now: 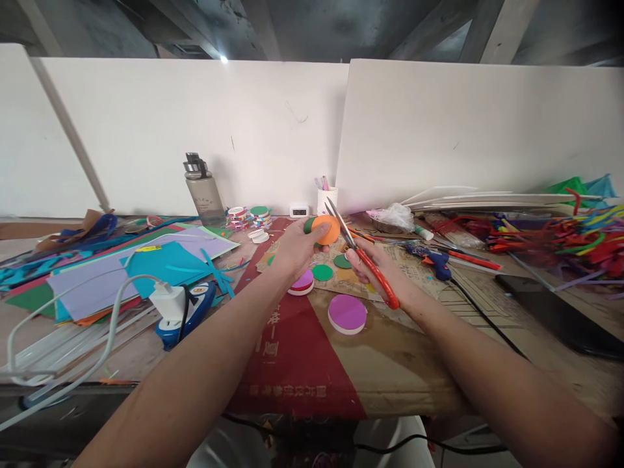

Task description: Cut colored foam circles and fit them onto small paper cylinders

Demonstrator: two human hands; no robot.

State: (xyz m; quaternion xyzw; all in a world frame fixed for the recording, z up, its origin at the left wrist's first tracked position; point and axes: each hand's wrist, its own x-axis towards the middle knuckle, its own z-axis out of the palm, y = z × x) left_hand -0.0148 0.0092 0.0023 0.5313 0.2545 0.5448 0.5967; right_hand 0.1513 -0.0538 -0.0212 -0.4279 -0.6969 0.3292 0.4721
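My left hand (298,246) pinches an orange disc (326,231), with a bit of dark green showing at its left edge. In my right hand (373,260) is a pair of scissors (377,276) with red handles, its blades pointing up and standing just right of the disc. Whether the blades touch the disc I cannot tell. Below the hands, a purple-topped disc (347,313) with a white rim lies on the cardboard (302,351). Behind it are another purple-topped disc (302,281) and a flat green circle (322,272).
Coloured sheets (97,283) and a power strip (188,315) with cables lie on the left. A bottle (203,192), small clock (299,211) and pen cup (327,198) stand at the back. On the right are a glue gun (436,260), black phone-like slab (560,312) and colourful strips (560,240).
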